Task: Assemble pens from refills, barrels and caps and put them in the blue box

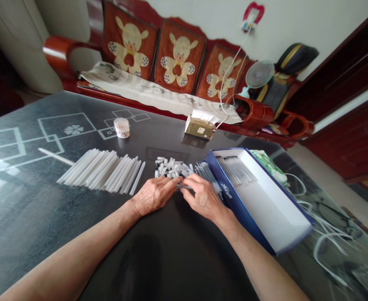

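My left hand [157, 194] and my right hand [204, 196] meet low over the table, fingers closed and tips almost touching. A thin greyish rod, apparently a pen refill [185, 187], shows between the fingertips of my right hand. What the left fingers pinch is hidden behind them. Just beyond both hands lies a loose pile of small translucent pen caps [171, 166], some with dark ends. Beside my right hand is a bundle of refills [206, 173] with metallic tips. To the left, several white translucent pen barrels [102, 170] lie side by side in a row.
An open blue box [249, 213] with a white inside stands at the right, more refills [238, 169] in its far end. Farther back are a small round tub [121, 127] and a tissue pack [200, 126]. White cables [325, 225] and glasses [337, 211] lie far right.
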Available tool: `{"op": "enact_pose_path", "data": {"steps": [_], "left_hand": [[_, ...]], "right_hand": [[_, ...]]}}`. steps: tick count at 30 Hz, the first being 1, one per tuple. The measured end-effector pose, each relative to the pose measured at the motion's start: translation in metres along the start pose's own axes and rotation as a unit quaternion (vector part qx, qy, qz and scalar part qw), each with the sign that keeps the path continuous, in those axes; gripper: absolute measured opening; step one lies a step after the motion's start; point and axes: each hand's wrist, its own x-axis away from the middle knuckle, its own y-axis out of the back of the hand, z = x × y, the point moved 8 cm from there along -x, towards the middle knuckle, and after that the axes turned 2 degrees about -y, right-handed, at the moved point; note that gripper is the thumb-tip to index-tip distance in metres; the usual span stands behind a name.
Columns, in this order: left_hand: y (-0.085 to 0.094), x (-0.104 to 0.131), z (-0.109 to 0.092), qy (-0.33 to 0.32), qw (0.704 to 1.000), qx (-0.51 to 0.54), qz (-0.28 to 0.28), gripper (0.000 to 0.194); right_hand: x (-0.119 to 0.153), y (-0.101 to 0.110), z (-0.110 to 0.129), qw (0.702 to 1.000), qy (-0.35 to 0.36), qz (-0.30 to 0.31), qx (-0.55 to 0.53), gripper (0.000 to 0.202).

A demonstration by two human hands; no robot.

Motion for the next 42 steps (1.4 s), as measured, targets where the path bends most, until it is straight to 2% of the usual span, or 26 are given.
{"op": "enact_pose_path", "data": {"steps": [7,9,11,14,16,17,18,20,22,24,29,32,35,39,42], "left_hand": [[0.0,0.0,-0.015,-0.036,0.998,0.042,0.003,0.041],[0.004,-0.002,-0.015,-0.032,0.999,0.036,-0.009,0.047],[0.014,-0.003,-0.01,-0.014,0.998,0.022,-0.052,0.055],[0.026,-0.002,0.001,0.024,0.991,0.004,-0.133,0.06],[0.026,-0.001,0.009,0.041,0.988,-0.005,-0.146,0.055],[0.024,0.0,0.011,0.047,0.989,-0.011,-0.139,0.05],[0.021,0.001,0.014,0.051,0.99,-0.019,-0.127,0.043],[0.014,0.002,0.017,0.062,0.992,-0.048,-0.098,0.03],[0.009,0.003,0.019,0.075,0.991,-0.089,-0.067,0.023],[0.005,0.003,0.02,0.092,0.987,-0.128,-0.036,0.021],[0.004,0.001,0.035,0.172,0.966,-0.188,0.05,0.022],[0.016,0.004,0.055,0.255,0.937,-0.221,0.095,0.024],[0.028,0.012,0.076,0.335,0.906,-0.221,0.135,0.023],[0.028,0.022,0.088,0.383,0.88,-0.194,0.202,0.023],[0.021,0.025,0.085,0.377,0.877,-0.186,0.232,0.026]], "right_hand": [[0.016,0.005,0.016,0.994,0.037,0.02,0.103,0.017],[0.018,0.018,0.016,0.994,0.033,0.008,0.107,0.018],[0.02,0.043,0.005,0.994,0.015,-0.025,0.103,0.018],[0.024,0.098,-0.043,0.984,-0.059,-0.118,0.118,0.02],[0.03,0.133,-0.093,0.954,-0.153,-0.182,0.183,0.022],[0.033,0.145,-0.122,0.934,-0.213,-0.186,0.218,0.023],[0.037,0.151,-0.151,0.914,-0.273,-0.169,0.247,0.024],[0.044,0.151,-0.2,0.88,-0.369,-0.101,0.28,0.025],[0.047,0.145,-0.227,0.871,-0.399,-0.07,0.277,0.023],[0.048,0.135,-0.24,0.871,-0.407,-0.055,0.268,0.023],[0.05,0.116,-0.249,0.872,-0.416,-0.034,0.256,0.022],[0.049,0.112,-0.25,0.88,-0.399,-0.021,0.255,0.024],[0.043,0.119,-0.244,0.886,-0.381,-0.029,0.262,0.03],[0.024,0.137,-0.217,0.896,-0.34,-0.075,0.274,0.031],[0.007,0.141,-0.168,0.921,-0.257,-0.161,0.245,0.022]]}}
